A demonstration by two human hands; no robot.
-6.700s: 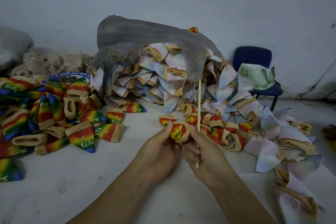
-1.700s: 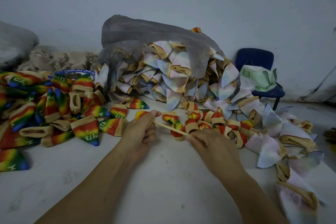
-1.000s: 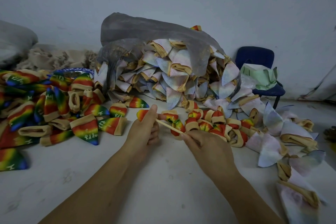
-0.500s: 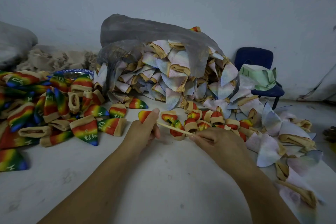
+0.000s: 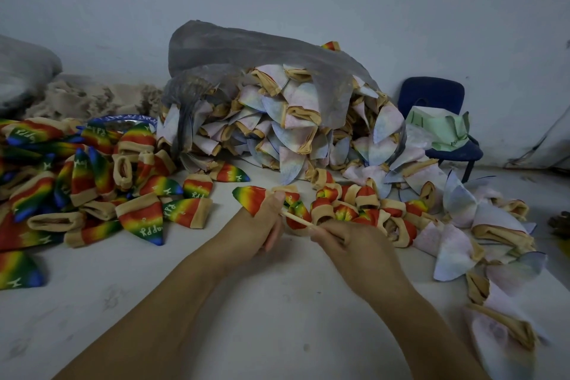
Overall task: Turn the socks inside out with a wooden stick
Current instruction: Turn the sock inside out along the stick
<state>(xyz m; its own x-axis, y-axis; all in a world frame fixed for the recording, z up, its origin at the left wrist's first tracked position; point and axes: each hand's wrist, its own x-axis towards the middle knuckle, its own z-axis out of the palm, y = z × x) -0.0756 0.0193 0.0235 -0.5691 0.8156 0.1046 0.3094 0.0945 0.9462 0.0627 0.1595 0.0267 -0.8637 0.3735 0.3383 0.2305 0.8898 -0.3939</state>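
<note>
My left hand [image 5: 254, 230] grips a rainbow sock [image 5: 251, 199] whose coloured toe sticks out past my thumb to the left. A thin wooden stick [image 5: 297, 219] runs from that sock down to my right hand [image 5: 348, 244], which pinches its lower end. Just beyond my hands lies a row of half-turned socks [image 5: 348, 210] with tan cuffs. Turned rainbow socks [image 5: 92, 191] are heaped at the left. Pale unturned socks [image 5: 290, 129] spill from a grey plastic bag [image 5: 246, 49] behind.
More pale socks [image 5: 481, 234] trail down the right side of the white table [image 5: 277, 311]. A blue chair [image 5: 438, 120] holding green fabric stands at the back right. A blue-rimmed plate [image 5: 126, 119] and beige fluff lie at the back left.
The sock was bunched on the upright stick earlier; now its rainbow toe is pulled out to the left in my left hand, and the stick lies slanted between both hands.
</note>
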